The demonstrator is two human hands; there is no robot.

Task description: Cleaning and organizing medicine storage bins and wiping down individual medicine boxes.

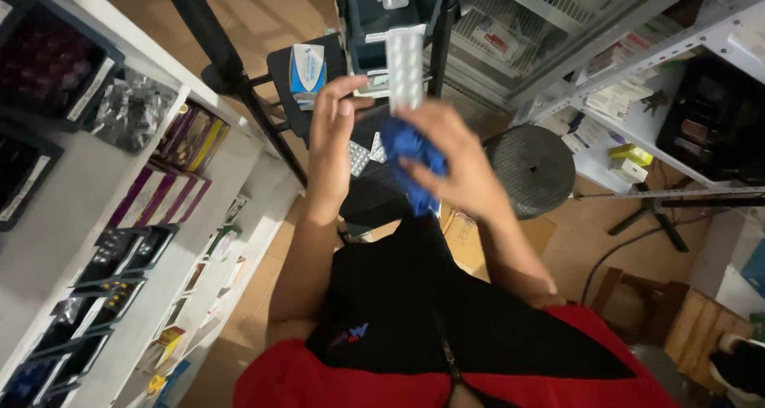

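Your fingers [422, 133] on the right hand [446, 165] pinch a blue cloth [410, 157] and a white pill strip [405, 65], held upright for wiping (likely). Your left hand [331, 141] hovers open beside them, above the chair [374, 193].

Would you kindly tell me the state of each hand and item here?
Left hand: raised, fingers part-curled, what it holds unclear.
Right hand: grip closed on blue cloth.
Blue cloth: bunched against the strip's lower end.
Blister strip: upright, pills still in.
Small box: closed, on the chair.
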